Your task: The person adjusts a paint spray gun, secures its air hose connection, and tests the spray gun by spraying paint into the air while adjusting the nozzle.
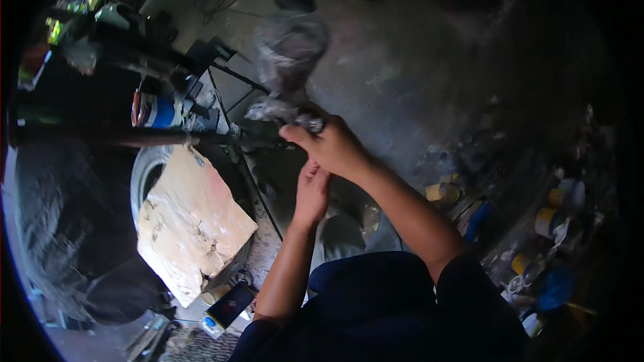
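Note:
Out in front of me is a paint spray gun (pixel 274 111) with a cloudy cup (pixel 290 47) on its top, both smeared by motion. The fingers of my right hand (pixel 337 149) are wrapped round the gun's handle, the thumb lying toward its body. My left hand (pixel 312 194) is closed just below, close against the underside of the right hand. Whatever its fingers hold is hidden. To the left of both hands lies a torn pale sheet of cardboard (pixel 194 221) over a round grey rim (pixel 139 177).
A dark bar (pixel 127 137) crosses the left side above the sheet. A blue-and-white can (pixel 159 112) stands behind it. A phone-like dark device (pixel 230 305) lies lower left. Several yellow-and-white cans (pixel 547 222) and scraps litter the floor at right. Dark cloth (pixel 74 228) hangs at far left.

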